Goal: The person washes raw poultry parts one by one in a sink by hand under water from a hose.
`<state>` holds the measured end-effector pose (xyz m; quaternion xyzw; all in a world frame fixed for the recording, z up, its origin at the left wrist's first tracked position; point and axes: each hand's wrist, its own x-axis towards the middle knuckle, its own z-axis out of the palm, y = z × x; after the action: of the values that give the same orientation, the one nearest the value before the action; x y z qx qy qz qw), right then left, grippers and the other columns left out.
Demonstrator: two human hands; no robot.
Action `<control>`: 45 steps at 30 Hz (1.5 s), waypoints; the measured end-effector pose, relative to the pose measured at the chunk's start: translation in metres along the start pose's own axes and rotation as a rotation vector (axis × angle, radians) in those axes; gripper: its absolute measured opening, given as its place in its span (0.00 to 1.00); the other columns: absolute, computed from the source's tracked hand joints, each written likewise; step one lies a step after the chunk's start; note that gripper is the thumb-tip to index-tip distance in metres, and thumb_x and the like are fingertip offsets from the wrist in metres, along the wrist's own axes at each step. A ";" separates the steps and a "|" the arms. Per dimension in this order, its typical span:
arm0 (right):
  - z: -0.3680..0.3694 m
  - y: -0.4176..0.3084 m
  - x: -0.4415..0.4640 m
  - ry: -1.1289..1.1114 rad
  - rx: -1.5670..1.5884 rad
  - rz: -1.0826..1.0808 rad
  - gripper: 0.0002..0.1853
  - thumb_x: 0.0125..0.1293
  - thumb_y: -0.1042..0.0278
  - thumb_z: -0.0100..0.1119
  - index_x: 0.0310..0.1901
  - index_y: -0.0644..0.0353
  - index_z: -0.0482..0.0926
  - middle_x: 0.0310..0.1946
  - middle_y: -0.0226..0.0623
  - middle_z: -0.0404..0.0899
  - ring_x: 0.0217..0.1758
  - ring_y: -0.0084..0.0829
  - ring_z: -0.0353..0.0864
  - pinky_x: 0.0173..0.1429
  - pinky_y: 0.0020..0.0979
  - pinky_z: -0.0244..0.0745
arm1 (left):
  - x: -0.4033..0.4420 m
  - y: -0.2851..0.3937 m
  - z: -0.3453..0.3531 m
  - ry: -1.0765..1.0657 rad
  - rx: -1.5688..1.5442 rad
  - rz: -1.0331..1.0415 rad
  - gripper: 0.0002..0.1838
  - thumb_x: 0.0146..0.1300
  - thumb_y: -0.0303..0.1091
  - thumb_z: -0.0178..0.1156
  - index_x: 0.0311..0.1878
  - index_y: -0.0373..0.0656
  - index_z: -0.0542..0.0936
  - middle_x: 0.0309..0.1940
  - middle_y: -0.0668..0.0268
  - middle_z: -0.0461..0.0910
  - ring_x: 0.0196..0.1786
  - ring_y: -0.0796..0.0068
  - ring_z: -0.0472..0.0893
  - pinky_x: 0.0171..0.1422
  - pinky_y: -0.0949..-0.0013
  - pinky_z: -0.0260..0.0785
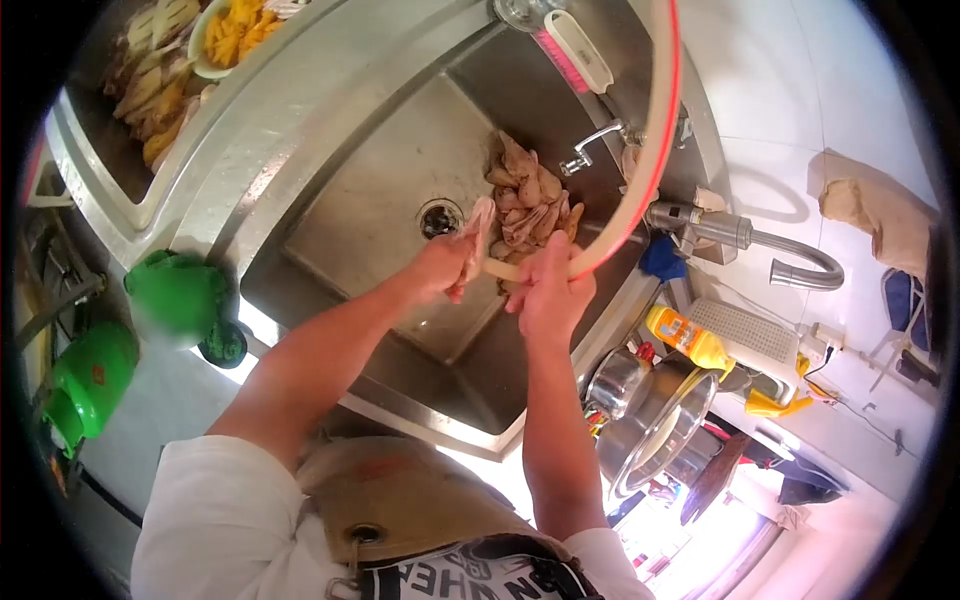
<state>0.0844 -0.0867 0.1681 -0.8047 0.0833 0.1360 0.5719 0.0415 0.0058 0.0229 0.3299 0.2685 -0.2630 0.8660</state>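
Note:
Over the sink (350, 235), my left hand (448, 265) is closed on a pale raw poultry piece (481, 222), which sticks up from the fingers. My right hand (552, 292) grips a beige hose (655, 150) with a red stripe near its end. The hose mouth points at the poultry piece and is close to it; whether they touch I cannot tell. Beyond both hands, a heap of raw poultry pieces (522, 190) lies on the sink bottom, beside the drain (439, 217).
A small tap (592, 147) and a pink-bristled brush (578, 55) are at the sink's far right. A curved faucet (790, 255), yellow bottle (690, 338) and metal pots (655, 425) stand right. More poultry (155, 70) fills a basin at upper left, near a bowl of yellow pieces (238, 30).

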 end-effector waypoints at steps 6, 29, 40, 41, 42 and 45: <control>-0.001 0.002 0.000 -0.112 -0.036 0.066 0.21 0.72 0.54 0.53 0.25 0.60 0.66 0.17 0.32 0.66 0.13 0.21 0.63 0.10 0.24 0.61 | 0.012 -0.028 0.006 0.062 0.094 0.363 0.14 0.70 0.44 0.48 0.43 0.42 0.69 0.25 0.62 0.71 0.30 0.70 0.75 0.35 0.60 0.76; 0.012 0.056 0.025 -0.077 0.037 -0.058 0.24 0.73 0.49 0.49 0.26 0.60 0.66 0.16 0.32 0.67 0.09 0.20 0.61 0.11 0.24 0.56 | 0.033 -0.062 0.006 -0.004 -0.088 0.395 0.12 0.61 0.29 0.54 0.47 0.38 0.69 0.29 0.66 0.73 0.30 0.75 0.72 0.33 0.70 0.67; 0.017 0.074 0.030 -0.056 0.118 -0.071 0.23 0.74 0.51 0.49 0.25 0.61 0.65 0.15 0.34 0.67 0.08 0.21 0.59 0.10 0.25 0.54 | 0.018 -0.051 0.003 0.328 0.428 0.400 0.13 0.61 0.32 0.56 0.42 0.32 0.72 0.32 0.50 0.78 0.36 0.58 0.80 0.41 0.61 0.71; 0.018 0.075 0.030 -0.057 0.121 -0.070 0.23 0.74 0.51 0.49 0.25 0.61 0.66 0.15 0.34 0.67 0.08 0.21 0.59 0.10 0.25 0.54 | 0.019 -0.052 0.002 0.337 0.432 0.435 0.13 0.61 0.32 0.56 0.44 0.31 0.72 0.33 0.49 0.79 0.36 0.57 0.80 0.41 0.61 0.71; 0.018 0.077 0.030 -0.060 0.125 -0.069 0.23 0.74 0.51 0.49 0.25 0.61 0.66 0.15 0.34 0.67 0.08 0.21 0.60 0.10 0.25 0.54 | 0.022 -0.055 0.002 0.347 0.435 0.470 0.14 0.60 0.32 0.56 0.45 0.31 0.72 0.33 0.48 0.79 0.36 0.56 0.80 0.41 0.61 0.71; 0.019 0.084 0.033 -0.038 0.078 -0.073 0.23 0.74 0.51 0.49 0.25 0.60 0.66 0.15 0.33 0.67 0.08 0.21 0.59 0.10 0.25 0.54 | 0.050 -0.084 -0.012 0.328 0.373 0.546 0.17 0.61 0.31 0.55 0.51 0.31 0.71 0.35 0.49 0.80 0.36 0.59 0.81 0.41 0.62 0.71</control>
<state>0.0887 -0.0963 0.0765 -0.7816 0.0484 0.1269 0.6088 0.0209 -0.0535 -0.0534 0.5793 0.2534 -0.0100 0.7747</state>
